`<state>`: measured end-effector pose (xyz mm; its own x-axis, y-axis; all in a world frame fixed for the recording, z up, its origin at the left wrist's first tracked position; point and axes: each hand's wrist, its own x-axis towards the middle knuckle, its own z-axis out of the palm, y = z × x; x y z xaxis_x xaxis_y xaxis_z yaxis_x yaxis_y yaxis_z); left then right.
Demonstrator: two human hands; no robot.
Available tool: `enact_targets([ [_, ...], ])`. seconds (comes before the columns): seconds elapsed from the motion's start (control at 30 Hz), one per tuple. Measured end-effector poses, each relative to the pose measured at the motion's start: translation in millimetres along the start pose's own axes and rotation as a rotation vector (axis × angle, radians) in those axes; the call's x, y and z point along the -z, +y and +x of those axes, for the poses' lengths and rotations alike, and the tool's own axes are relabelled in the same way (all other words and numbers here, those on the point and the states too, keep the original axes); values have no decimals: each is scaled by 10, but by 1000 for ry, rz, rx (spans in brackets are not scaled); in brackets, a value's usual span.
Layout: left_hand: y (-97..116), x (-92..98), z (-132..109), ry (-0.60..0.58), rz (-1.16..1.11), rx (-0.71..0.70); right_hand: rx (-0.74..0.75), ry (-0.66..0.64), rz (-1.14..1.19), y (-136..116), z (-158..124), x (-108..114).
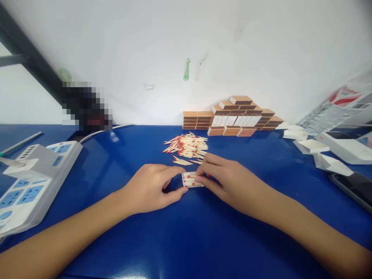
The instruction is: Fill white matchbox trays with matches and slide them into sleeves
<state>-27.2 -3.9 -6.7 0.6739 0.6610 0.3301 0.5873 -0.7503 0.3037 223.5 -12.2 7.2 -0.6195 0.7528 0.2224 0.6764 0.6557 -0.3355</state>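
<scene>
A small white matchbox tray (pixel 186 184) lies on the blue table in front of me, with several red-tipped matches (pixel 189 177) in it. My left hand (pixel 154 186) grips the tray's left end between thumb and fingers. Over its right end, my right hand (pixel 222 176) pinches matches, its fingertips inside the tray and hiding part of it. Just behind the tray spreads a loose pile of matches (pixel 187 145), heads pointing in mixed directions.
Stacked matchboxes (pixel 241 112) stand against the wall at the back. On the left lies a power strip (pixel 37 186) with a plugged-in adapter. At right are folded white papers (pixel 331 162), a white box (pixel 347 147), a dark phone (pixel 353 188) and a plastic bottle (pixel 334 108).
</scene>
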Motion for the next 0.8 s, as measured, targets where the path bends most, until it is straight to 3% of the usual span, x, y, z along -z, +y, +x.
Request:
enact_targets([
  [0.47,9,-6,1,-5,-15,-5,0,31,-33,-26,17,-7],
  [0.7,16,9,0,-5,-12,5,-28,7,-9,7,-18,72],
  [0.8,19,15,-1,-6,-6,12,-61,-72,16,54,-51,142],
])
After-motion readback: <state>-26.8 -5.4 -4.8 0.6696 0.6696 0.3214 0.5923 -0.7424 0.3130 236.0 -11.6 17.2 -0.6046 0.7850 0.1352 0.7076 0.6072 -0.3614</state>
